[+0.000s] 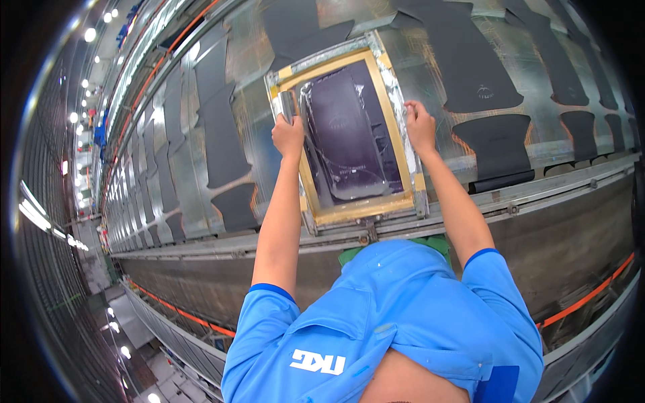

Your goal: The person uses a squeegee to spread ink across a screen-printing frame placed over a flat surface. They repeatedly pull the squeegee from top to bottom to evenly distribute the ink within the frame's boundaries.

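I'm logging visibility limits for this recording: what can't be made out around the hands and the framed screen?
All in the head view:
- Lower end of the metal tool: hidden by the left hand.
- Right hand: contact between its fingertips and the framed screen is too small to tell.
- Surface beneath the screen: covered by it.
- Far dark piece: cut off by the top edge.

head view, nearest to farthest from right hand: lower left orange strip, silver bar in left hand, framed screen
1. Framed screen, at the right hand
2. Silver bar, in the left hand
3. Orange strip, far lower left
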The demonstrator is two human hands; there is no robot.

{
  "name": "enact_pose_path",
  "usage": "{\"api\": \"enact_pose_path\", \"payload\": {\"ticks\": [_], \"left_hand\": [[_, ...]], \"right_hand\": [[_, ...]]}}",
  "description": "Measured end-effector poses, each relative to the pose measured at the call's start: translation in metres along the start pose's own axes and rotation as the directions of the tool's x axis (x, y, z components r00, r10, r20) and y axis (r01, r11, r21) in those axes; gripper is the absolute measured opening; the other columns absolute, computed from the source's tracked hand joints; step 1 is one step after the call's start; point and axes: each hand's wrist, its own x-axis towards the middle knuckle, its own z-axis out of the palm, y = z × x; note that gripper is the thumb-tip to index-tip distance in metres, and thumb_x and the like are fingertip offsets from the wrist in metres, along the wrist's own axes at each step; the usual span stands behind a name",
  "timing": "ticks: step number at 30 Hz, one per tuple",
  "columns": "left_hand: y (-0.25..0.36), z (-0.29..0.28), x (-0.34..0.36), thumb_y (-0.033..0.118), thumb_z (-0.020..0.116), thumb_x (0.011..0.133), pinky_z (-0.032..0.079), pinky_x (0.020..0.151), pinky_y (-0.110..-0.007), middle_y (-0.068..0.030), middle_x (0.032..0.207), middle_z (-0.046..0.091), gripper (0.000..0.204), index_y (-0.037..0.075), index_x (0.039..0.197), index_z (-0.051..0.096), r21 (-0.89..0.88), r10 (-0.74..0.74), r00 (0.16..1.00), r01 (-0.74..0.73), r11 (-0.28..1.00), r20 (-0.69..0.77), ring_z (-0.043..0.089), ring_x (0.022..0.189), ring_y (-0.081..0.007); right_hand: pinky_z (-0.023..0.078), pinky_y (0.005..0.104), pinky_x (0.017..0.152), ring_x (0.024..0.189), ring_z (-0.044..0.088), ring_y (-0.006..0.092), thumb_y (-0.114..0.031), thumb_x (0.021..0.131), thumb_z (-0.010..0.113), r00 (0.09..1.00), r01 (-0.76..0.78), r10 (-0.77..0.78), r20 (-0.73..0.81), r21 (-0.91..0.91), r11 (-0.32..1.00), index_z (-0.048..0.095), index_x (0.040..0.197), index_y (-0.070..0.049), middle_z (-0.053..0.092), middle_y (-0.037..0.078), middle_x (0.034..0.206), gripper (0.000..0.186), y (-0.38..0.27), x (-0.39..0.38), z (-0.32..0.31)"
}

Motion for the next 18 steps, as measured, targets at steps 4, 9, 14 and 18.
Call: {"api": "enact_pose_path", "payload": {"ticks": [4,9,14,18], "left_hand": [[0.022,0.012,0.039,0.033,0.064,0.083,0.055,0.083,-0.054,-0.0263,0.092,0.072,0.035,0.002,0.098,0.067,0.123,-0.003,0.995,-0.009,0.992,0.097,0.07,0.09,-0.0467],[0.04,0.017,0.024,0.029,0.067,0.08,0.055,0.085,-0.049,-0.0176,0.101,0.074,0.043,0.016,0.121,0.07,0.061,0.123,0.969,-0.139,0.988,0.215,0.07,0.095,-0.0378],[0.04,0.003,-0.055,0.004,0.064,0.073,0.053,0.09,-0.044,-0.0123,0.113,0.073,0.046,0.013,0.118,0.07,-0.138,0.451,0.854,-0.429,0.893,0.26,0.068,0.104,-0.034],[0.001,-0.003,-0.142,-0.001,0.066,0.069,0.047,0.097,-0.042,-0.0059,0.131,0.067,0.053,0.014,0.12,0.069,-0.248,0.613,0.747,-0.563,0.789,0.255,0.061,0.122,-0.0273]], "right_hand": [[0.048,0.0468,0.064,0.069,0.066,0.0384,-0.021,0.1,0.055,1.0,0.005,-0.004,-0.023,0.023,1.0,0.069,0.108,-0.01,0.066,0.017,0.072,0.019,0.001,-0.002,-0.003],[0.048,0.0465,0.063,0.068,0.066,0.0382,-0.02,0.1,0.055,0.999,0.027,-0.025,-0.041,0.051,0.998,0.069,0.107,-0.01,0.066,0.017,0.071,0.018,-0.005,-0.003,-0.003],[0.048,0.045,0.063,0.064,0.065,0.0373,-0.019,0.099,0.056,1.0,0.022,-0.021,-0.004,0.072,0.997,0.069,0.107,-0.009,0.064,0.017,0.067,0.018,-0.008,-0.002,-0.007],[0.047,0.0412,0.061,0.06,0.062,0.0291,-0.023,0.1,0.056,0.995,0.07,-0.063,-0.081,0.083,0.994,0.07,0.106,-0.009,0.061,0.014,0.064,0.02,0.01,0.001,0.007]]}}
